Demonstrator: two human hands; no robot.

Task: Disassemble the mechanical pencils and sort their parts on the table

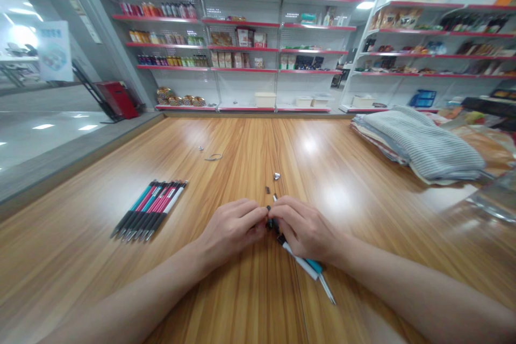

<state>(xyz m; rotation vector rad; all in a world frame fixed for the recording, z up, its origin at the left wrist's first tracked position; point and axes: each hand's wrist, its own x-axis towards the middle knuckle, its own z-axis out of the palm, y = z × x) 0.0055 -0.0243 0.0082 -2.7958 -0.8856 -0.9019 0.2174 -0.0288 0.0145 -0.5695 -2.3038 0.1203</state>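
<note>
Both my hands rest on the wooden table (226,150), fingertips meeting at its middle. My left hand (231,228) is closed in a pinch on a small dark pen part (269,209). My right hand (304,228) is closed round a white and teal pen (302,264), whose barrel and metal clip stick out below the palm toward me. Just beyond the fingers lie small loose pen parts (267,190) and a tiny metal tip (277,176).
A row of several teal, pink and white pens (151,209) lies to the left. A thin spring or ring (213,157) lies farther back. Folded striped cloths (423,145) are stacked at the right. Store shelves (242,54) with goods stand behind the table.
</note>
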